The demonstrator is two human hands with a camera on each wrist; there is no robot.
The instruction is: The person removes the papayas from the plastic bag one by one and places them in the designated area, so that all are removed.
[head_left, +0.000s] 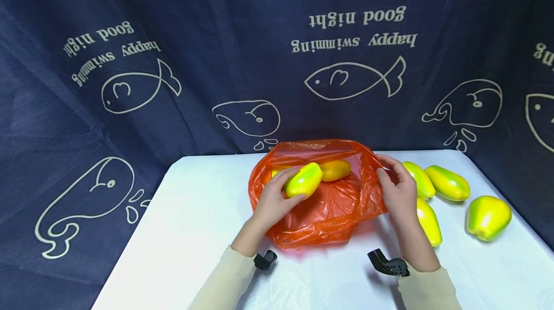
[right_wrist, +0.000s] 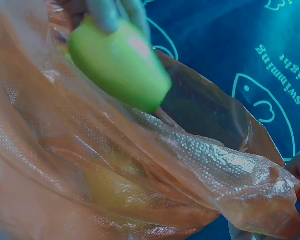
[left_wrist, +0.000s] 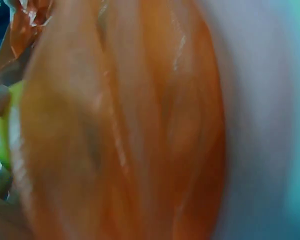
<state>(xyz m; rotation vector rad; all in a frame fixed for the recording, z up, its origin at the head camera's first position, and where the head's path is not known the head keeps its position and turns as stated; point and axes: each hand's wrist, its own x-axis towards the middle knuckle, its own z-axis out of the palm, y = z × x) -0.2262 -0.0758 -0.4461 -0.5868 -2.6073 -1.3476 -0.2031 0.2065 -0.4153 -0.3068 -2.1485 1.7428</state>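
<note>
A red plastic bag (head_left: 329, 204) sits on the white table with its mouth spread wide. My left hand (head_left: 277, 197) grips a yellow-green papaya (head_left: 305, 180) over the bag's opening. In the right wrist view that papaya (right_wrist: 120, 65) shows above the bag's rim, with fingers (right_wrist: 104, 15) on its upper end. Another papaya (head_left: 336, 170) lies inside the bag, and a further bit of yellow shows behind my left hand. My right hand (head_left: 400, 192) pinches the bag's right edge. Orange film (left_wrist: 130, 120) fills most of the left wrist view and hides much of that hand.
Several papayas lie on the table to the right: one (head_left: 447, 182) at the back, one (head_left: 488, 217) farthest right, and one (head_left: 428, 223) partly behind my right forearm. A dark blue cloth (head_left: 242, 60) with whale and fish drawings hangs behind the white table (head_left: 186, 214).
</note>
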